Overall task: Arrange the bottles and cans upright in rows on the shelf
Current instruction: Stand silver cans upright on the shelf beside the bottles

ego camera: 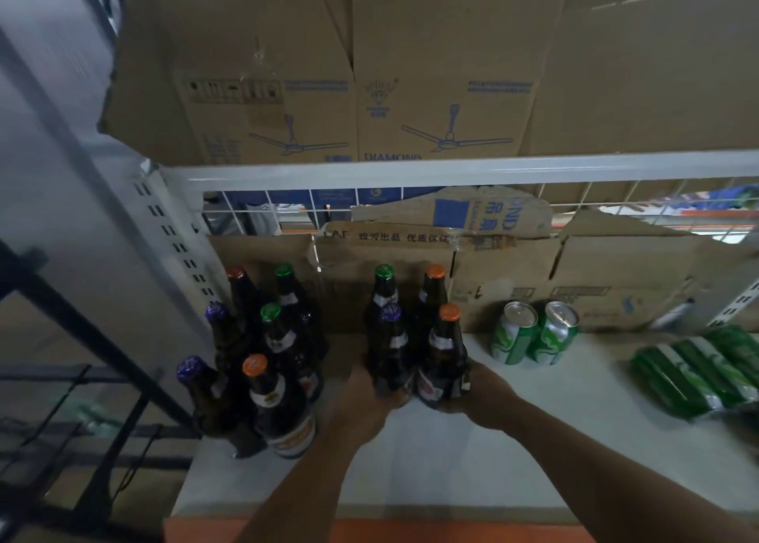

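The left hand (363, 399) is gripping the purple bottle (390, 353) low on its body, fingers curling round it; the right hand (484, 394) is gripping the orange bottle (445, 353) the same way. Both bottles are standing upright and touching side by side on the shelf (451, 460), near its middle; the back pair (410, 296), one green-capped and one orange-capped, is standing just behind them. Six bottles (263, 349) are standing in a loose cluster at the shelf's left end, well apart from the held ones. Two upright cans (534, 337) are sitting together to the right; the lying cans (698, 370) are resting on their sides at the far right. Cardboard (575, 279) is lining the back; boxes (353, 70) are sitting on the level above.
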A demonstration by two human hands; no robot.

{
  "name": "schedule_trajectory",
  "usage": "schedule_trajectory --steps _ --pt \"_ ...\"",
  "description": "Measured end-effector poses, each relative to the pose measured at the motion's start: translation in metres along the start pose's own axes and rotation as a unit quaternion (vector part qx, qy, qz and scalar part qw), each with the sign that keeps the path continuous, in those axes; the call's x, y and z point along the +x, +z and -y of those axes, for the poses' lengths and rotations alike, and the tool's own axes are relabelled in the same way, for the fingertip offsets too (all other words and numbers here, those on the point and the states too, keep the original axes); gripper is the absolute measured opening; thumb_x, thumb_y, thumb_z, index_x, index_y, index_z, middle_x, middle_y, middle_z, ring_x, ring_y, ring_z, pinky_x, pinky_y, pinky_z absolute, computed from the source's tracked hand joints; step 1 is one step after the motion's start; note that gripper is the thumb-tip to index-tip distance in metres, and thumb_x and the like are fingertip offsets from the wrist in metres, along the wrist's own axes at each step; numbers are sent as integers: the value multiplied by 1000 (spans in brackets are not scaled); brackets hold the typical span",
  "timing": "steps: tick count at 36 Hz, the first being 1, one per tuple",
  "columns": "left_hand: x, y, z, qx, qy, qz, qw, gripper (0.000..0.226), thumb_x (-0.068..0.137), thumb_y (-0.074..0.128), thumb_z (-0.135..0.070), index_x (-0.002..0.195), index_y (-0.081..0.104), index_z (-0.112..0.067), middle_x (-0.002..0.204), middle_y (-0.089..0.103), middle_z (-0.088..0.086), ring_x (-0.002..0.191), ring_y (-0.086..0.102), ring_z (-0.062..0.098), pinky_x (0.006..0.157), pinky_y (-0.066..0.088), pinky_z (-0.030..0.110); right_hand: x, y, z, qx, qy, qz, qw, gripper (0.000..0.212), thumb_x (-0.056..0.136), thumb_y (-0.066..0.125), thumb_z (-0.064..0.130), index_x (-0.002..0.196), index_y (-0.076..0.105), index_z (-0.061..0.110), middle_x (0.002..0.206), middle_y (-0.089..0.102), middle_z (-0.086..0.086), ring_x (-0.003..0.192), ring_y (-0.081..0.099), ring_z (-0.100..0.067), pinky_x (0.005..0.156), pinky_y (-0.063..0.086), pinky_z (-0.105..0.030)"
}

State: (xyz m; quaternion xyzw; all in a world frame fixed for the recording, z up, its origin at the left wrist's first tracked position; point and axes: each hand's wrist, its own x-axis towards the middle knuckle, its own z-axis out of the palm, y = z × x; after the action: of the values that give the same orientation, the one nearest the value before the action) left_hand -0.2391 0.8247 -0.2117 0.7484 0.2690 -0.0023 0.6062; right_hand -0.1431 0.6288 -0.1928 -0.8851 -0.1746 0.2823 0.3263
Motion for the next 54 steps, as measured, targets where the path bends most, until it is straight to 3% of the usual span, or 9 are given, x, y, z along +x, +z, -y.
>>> schedule_trajectory --steps 4,9,13,18,24,31,45,51,54 --pt "-8 -7 -15 73 27 7 997 53 79 86 -16 114 48 -29 104 56 -21 101 61 2 74 47 9 0 -7 -1 24 -34 -7 999 93 46 92 52 128 58 26 115 71 8 107 67 -12 96 57 -41" --pt "-22 -18 -37 35 88 -17 995 74 67 91 -14 131 53 -16 118 68 -9 111 66 2 87 56 23 -12 -19 15 20 -87 -14 996 49 66 91 16 109 69 22 102 74 2 99 68 -16 89 58 -40" --pt "-51 -20 -67 98 85 -92 987 52 65 80 -29 107 50 -24 106 60 5 97 63 21 78 56 37 -26 -32 21 89 -86 -18 992 53 74 87 -1 107 53 22 98 57 18 99 62 -7 75 48 -7" --pt "-90 9 -116 177 208 -159 949 24 88 70 -15 91 47 -23 82 54 0 70 50 11 61 39 22 -47 -55 8 82 -79 -71 991 83 75 89 7 144 41 8 121 55 -1 109 53 -18 87 48 -30" --pt "-125 103 -170 191 251 -72 946 25 91 70 -20 105 52 -28 94 60 -10 84 56 3 67 37 11 -107 -117 -41 125 -89 -190 970 74 73 90 13 135 51 20 124 63 -4 110 64 -22 95 57 -47" --pt "-152 255 -197 200 247 75 945 33 87 75 -15 112 56 -25 110 62 -3 107 60 13 88 43 24 -222 -217 -157 131 -36 -266 954 66 76 89 14 134 55 17 121 62 -1 114 63 -18 88 50 -29" --pt "-237 537 -266 208 328 319 865 34 94 69 -18 125 58 -23 127 60 -7 117 54 6 93 40 17 -462 -340 -367 149 92 -440 881 83 69 86 45 142 48 34 142 53 3 134 50 -16 108 45 -42" --pt "-227 587 -280 185 314 336 868 39 96 68 -23 131 53 -28 115 57 -18 101 54 -7 69 40 5 -464 -369 -405 124 115 -442 881 76 84 81 25 150 43 26 149 47 2 118 62 -32 73 50 -11" --pt "-207 610 -285 171 304 335 875 38 95 69 -22 130 54 -27 116 59 -16 102 57 -5 67 43 6 -450 -386 -419 118 112 -434 886 77 85 80 28 152 41 25 154 45 1 135 47 -16 107 40 -26"
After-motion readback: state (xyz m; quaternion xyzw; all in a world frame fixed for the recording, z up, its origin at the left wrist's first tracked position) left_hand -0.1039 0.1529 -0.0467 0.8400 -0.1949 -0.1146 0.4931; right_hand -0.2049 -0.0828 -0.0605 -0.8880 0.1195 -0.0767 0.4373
